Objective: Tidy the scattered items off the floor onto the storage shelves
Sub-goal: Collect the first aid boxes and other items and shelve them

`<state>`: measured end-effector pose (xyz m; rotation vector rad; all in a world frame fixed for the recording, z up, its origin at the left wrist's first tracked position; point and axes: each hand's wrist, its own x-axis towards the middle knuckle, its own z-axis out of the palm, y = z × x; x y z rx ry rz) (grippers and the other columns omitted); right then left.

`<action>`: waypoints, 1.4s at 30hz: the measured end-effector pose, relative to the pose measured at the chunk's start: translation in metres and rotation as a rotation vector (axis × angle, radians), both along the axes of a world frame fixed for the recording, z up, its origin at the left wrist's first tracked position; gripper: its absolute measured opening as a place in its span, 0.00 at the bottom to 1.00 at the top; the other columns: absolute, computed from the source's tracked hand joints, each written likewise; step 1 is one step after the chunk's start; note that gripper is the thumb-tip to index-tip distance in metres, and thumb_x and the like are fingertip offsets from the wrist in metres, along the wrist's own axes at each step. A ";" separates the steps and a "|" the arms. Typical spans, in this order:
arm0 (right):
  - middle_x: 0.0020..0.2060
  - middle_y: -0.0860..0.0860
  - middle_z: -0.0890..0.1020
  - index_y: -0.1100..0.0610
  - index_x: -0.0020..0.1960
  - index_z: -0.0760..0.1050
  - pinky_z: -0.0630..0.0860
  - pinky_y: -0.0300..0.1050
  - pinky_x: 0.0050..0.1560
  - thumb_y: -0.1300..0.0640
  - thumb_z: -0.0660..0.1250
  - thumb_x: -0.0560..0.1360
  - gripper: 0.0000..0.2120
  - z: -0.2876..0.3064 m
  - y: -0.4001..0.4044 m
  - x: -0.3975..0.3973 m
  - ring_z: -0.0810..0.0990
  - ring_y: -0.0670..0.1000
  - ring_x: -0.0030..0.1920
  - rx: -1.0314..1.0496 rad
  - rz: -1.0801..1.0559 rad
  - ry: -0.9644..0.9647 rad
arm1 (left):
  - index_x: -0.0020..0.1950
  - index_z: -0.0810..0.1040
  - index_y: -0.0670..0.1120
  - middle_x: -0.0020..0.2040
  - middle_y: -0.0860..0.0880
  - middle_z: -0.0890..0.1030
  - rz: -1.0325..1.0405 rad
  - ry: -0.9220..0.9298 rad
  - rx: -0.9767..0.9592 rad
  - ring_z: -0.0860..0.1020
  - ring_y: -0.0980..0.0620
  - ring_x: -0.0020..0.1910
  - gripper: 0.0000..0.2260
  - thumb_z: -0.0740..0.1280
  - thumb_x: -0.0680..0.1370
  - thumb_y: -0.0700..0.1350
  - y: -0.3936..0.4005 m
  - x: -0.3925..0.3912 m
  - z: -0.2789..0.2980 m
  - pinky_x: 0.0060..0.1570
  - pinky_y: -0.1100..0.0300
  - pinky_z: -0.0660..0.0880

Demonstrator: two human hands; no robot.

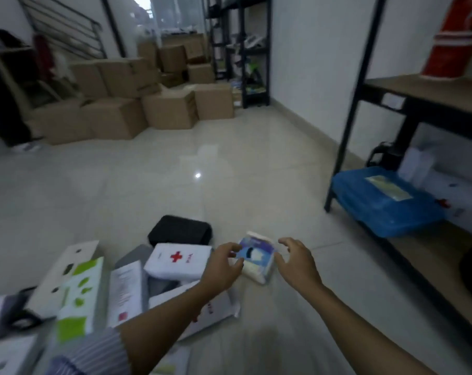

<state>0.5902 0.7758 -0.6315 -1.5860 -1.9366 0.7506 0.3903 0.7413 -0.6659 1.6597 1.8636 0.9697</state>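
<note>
Head view, blurred by motion: both hands reach down toward a small blue-and-white packet (255,257) lying on the pale tiled floor (153,190), at about 6 o'clock of the frame's centre. At 9 o'clock of the packet, the left hand (224,266) has its fingers spread and curled, the fingertips touching or just short of the packet's near-left edge; the blur hides which. At 3 o'clock of the packet, the right hand (297,259) is open, fingers bent like a claw, just beside the packet's right edge and apparently not closed on it. A striped sleeve (88,353) covers the left upper forearm.

At 9 o'clock of the left hand lies a white first-aid pouch with a red cross (179,259), and at 12 o'clock of that pouch a black case (180,230). Farther toward 8 o'clock sit a white-and-green box (78,290) and a printed white carton (125,290), close together among other blurred packages.

At 3 o'clock of the frame stands a black-framed storage shelf (424,87); its lowest board holds a blue plastic case (383,201), and a red cylinder (454,39) stands on the upper board. At 11 o'clock, well apart from the hands, brown cardboard boxes (126,104) are stacked on the floor.
</note>
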 end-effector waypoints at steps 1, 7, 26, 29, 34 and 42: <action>0.60 0.55 0.78 0.58 0.63 0.75 0.69 0.38 0.55 0.57 0.68 0.76 0.16 -0.006 -0.003 -0.023 0.77 0.54 0.59 -0.012 0.064 0.003 | 0.57 0.80 0.44 0.52 0.49 0.82 0.034 0.026 -0.020 0.80 0.54 0.49 0.11 0.70 0.76 0.45 -0.014 -0.022 -0.003 0.51 0.64 0.75; 0.59 0.52 0.79 0.56 0.64 0.75 0.76 0.45 0.56 0.54 0.66 0.77 0.17 -0.029 -0.040 -0.171 0.79 0.52 0.56 -0.089 0.429 -0.029 | 0.54 0.81 0.46 0.47 0.55 0.81 0.254 0.069 -0.061 0.78 0.61 0.44 0.07 0.70 0.76 0.43 -0.105 -0.133 -0.024 0.46 0.76 0.71; 0.33 0.45 0.74 0.52 0.39 0.75 0.69 0.42 0.40 0.59 0.62 0.78 0.10 -0.197 -0.241 -0.330 0.74 0.45 0.35 -0.481 0.582 0.079 | 0.64 0.77 0.48 0.63 0.48 0.76 1.090 -0.010 -0.342 0.73 0.46 0.64 0.25 0.74 0.71 0.57 -0.326 -0.195 -0.170 0.62 0.52 0.71; 0.44 0.46 0.78 0.52 0.54 0.77 0.73 0.40 0.48 0.56 0.62 0.79 0.07 -0.222 -0.275 -0.310 0.78 0.47 0.47 -0.535 0.595 0.049 | 0.70 0.70 0.53 0.72 0.49 0.67 1.110 0.053 -0.489 0.68 0.45 0.70 0.32 0.71 0.70 0.64 -0.339 -0.175 -0.176 0.65 0.46 0.69; 0.51 0.47 0.78 0.50 0.59 0.74 0.76 0.45 0.53 0.47 0.54 0.82 0.13 -0.243 -0.289 -0.293 0.78 0.47 0.52 -0.463 0.839 0.081 | 0.69 0.69 0.55 0.70 0.52 0.66 1.065 -0.099 -0.515 0.74 0.48 0.63 0.28 0.71 0.72 0.57 -0.338 -0.180 -0.173 0.53 0.54 0.74; 0.65 0.35 0.69 0.38 0.68 0.61 0.68 0.27 0.59 0.28 0.55 0.74 0.27 -0.220 -0.287 -0.298 0.69 0.32 0.64 -0.441 0.843 0.367 | 0.50 0.77 0.50 0.48 0.50 0.82 1.223 -0.807 -0.212 0.81 0.50 0.48 0.13 0.76 0.71 0.52 -0.316 -0.210 -0.154 0.51 0.50 0.80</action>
